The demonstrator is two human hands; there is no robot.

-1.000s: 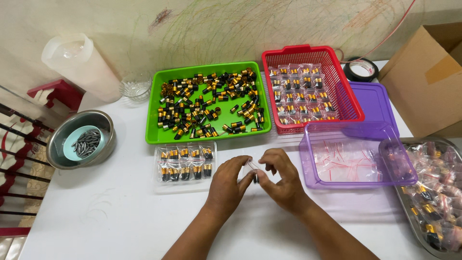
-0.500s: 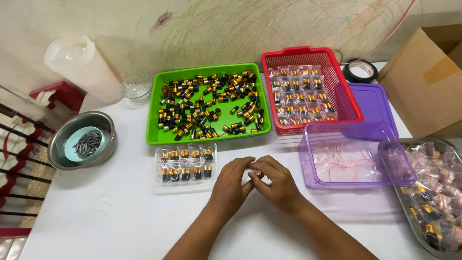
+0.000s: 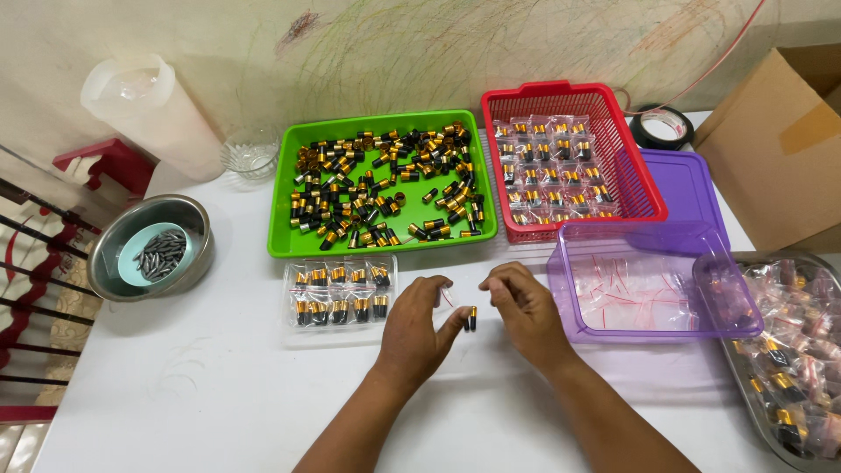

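- My left hand (image 3: 419, 328) sits near the middle of the bench (image 3: 201, 394), a little in from the near edge, fingers curled; its thumb and forefinger pinch a small black-and-gold battery (image 3: 471, 318).
- My right hand (image 3: 526, 311) is just beside it, fingers bent and narrowly parted. I think its fingertips touch a small clear bag between the two hands, but the plastic is too faint for me to be sure.
- The battery stands roughly upright between both hands, just above the bench top.
- Just left of my left hand lies a clear flat tray (image 3: 340, 298) holding two rows of bagged batteries.
- Just right of my right hand is a clear purple tub (image 3: 648, 285) with empty red-striped bags in it, resting partly on a purple lid (image 3: 688, 184).
- Toward the far edge sits a green tray (image 3: 289, 241) heaped with loose batteries, and beside it a red basket (image 3: 644, 197) lined with bagged ones.
- At the right edge a metal tray (image 3: 745, 385) holds more bagged batteries; a cardboard box (image 3: 780, 131) fills the far right corner, with a roll of tape (image 3: 663, 127) next to it.
- At the left edge a steel bowl (image 3: 188, 215) holds a small teal dish of dark pellets; a glass dish (image 3: 250, 158) and a roll of plastic (image 3: 149, 114) stand beyond it.
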